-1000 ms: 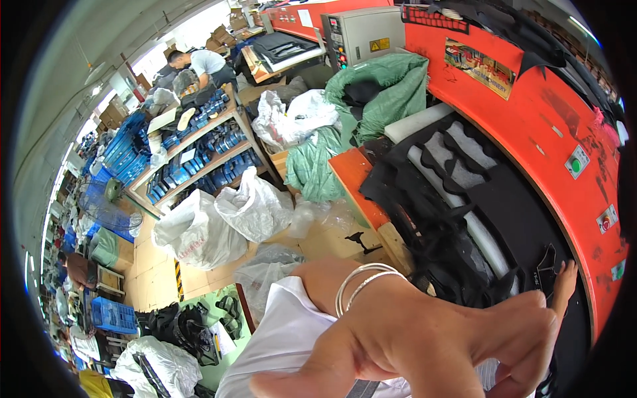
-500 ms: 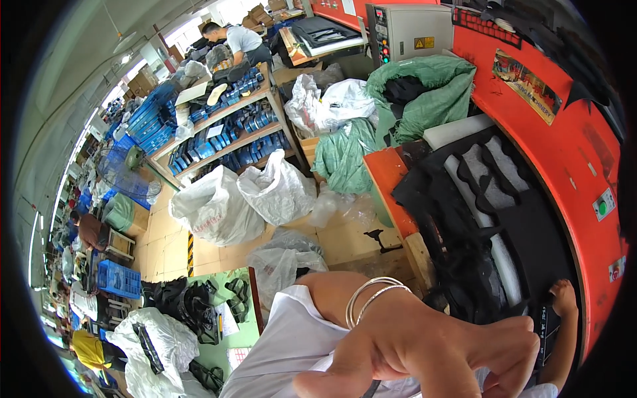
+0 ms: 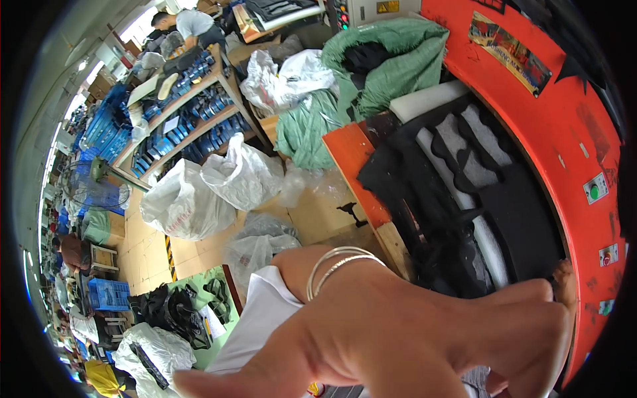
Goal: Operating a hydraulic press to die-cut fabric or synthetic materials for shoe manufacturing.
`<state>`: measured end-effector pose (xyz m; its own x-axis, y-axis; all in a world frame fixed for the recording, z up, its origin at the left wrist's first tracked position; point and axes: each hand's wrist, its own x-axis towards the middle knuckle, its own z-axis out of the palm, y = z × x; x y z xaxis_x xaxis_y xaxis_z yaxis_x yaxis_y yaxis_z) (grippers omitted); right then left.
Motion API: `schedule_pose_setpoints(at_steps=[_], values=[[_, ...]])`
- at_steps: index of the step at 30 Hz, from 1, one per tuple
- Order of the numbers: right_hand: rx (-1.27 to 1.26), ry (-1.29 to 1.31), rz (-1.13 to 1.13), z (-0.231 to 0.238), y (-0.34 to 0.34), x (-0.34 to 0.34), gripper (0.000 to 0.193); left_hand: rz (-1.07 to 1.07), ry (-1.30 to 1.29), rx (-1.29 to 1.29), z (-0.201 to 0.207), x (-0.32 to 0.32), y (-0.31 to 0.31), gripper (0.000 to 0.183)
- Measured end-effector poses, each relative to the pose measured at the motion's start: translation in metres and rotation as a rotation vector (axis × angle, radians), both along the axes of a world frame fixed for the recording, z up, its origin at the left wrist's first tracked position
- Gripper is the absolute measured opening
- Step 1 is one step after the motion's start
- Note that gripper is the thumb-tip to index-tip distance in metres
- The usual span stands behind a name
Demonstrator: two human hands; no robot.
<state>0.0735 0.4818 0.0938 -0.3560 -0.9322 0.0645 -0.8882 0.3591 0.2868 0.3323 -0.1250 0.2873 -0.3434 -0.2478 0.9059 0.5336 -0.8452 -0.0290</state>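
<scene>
Head view, factory floor: a person's hand (image 3: 424, 338), close to the lens and filling the lower frame, stretches across to the right with thin silver bangles (image 3: 335, 265) on the wrist and a white sleeve (image 3: 262, 318) behind it. Which hand it is cannot be told for certain; it reads as the left, coming in from the lower left. Its fingers (image 3: 531, 312) curl downward at the edge of a stack of black foam sheets (image 3: 458, 205) on an orange table (image 3: 352, 159); whether the grip is pinching a sheet or only resting there cannot be told, as the fingertips are hidden. A second fingertip or thumb (image 3: 565, 282) shows just beyond, touching the foam's right end. White foam strips (image 3: 488, 239) lie among the black sheets, pale shoe-sole shapes showing through the cut-outs. A red machine (image 3: 564, 106) curves around the table's far side, carrying a green button (image 3: 594, 191) and a red button (image 3: 608, 255). Behind the table sit a green sack (image 3: 391, 53) and white plastic bags (image 3: 212, 189) on the floor. Farther back, a shelf (image 3: 179, 119) holds blue parts, and another person (image 3: 189, 23) bends over nearby.
</scene>
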Motion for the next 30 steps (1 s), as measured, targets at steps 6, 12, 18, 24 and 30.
schedule_pose_setpoints(at_steps=[6, 12, 18, 24, 30], values=[[-0.389, -0.081, -0.748, 0.109, -0.089, 0.049, 0.008, -0.043, -0.052, -0.12, -0.023, -0.018, -0.005, 0.077], [-0.643, -0.14, -0.876, 0.094, -0.055, 0.066, 0.007, -0.163, 0.014, -0.247, -0.035, -0.034, -0.001, 0.069], [-0.751, -0.178, -1.327, 0.036, -0.139, 0.058, 0.029, 0.322, -0.214, -0.754, -0.107, -0.128, -0.021, 0.038], [-0.845, -0.308, -1.501, -0.027, -0.171, 0.041, 0.029, 0.882, -0.537, -1.395, -0.226, -0.229, 0.017, 0.035], [-0.88, -0.284, -1.441, -0.042, -0.202, 0.028, 0.028, 1.145, -0.492, -1.627, -0.276, -0.267, 0.049, 0.049]])
